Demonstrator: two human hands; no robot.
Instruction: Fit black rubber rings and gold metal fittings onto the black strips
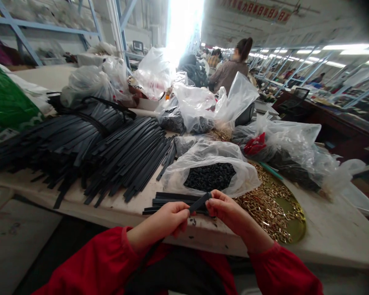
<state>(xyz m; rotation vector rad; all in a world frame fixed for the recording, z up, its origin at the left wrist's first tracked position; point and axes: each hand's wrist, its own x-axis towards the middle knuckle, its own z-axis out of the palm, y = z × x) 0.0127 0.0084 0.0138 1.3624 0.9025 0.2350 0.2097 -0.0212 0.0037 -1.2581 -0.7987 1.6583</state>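
Both hands meet just above the table [326, 229] edge. My left hand [169, 221] and right hand [230, 211] pinch one black strap [199, 203]. It slants up toward my right hand, which holds its tip.

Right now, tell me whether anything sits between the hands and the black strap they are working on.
Nothing visible does. The left hand and the right hand both already grip the black strap directly, holding it just above the table edge. The open bag of small black pieces lies behind it, not between.
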